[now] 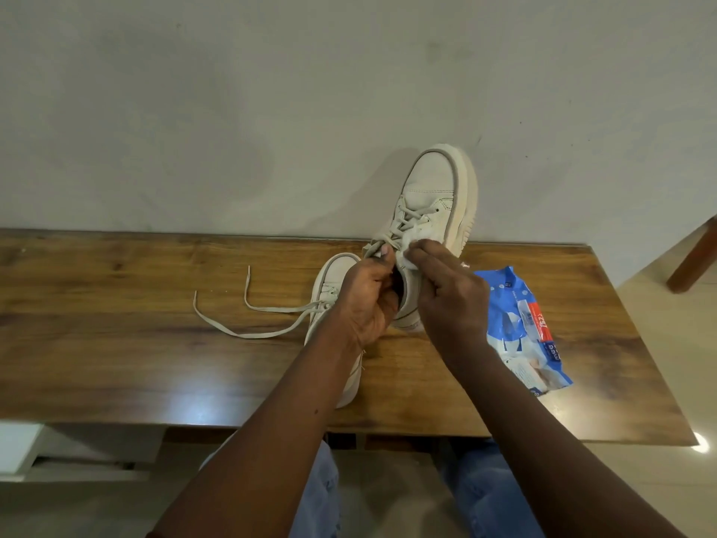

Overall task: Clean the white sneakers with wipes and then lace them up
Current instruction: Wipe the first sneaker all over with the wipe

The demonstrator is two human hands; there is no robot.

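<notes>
One white sneaker (434, 188) is held up above the wooden table (116, 343), toe pointing away toward the wall. My left hand (368, 300) grips it at the tongue and collar. My right hand (450, 300) pinches a white wipe (413, 242) against the laces beside the tongue. The second white sneaker (333, 277) lies on the table under my left forearm, largely hidden. Its loose laces (248, 308) trail out to the left across the wood.
A blue pack of wipes (523, 328) lies on the table to the right of my right hand. A plain wall (271, 110) stands right behind the table. A wooden leg (694, 258) shows at the far right, over a tiled floor.
</notes>
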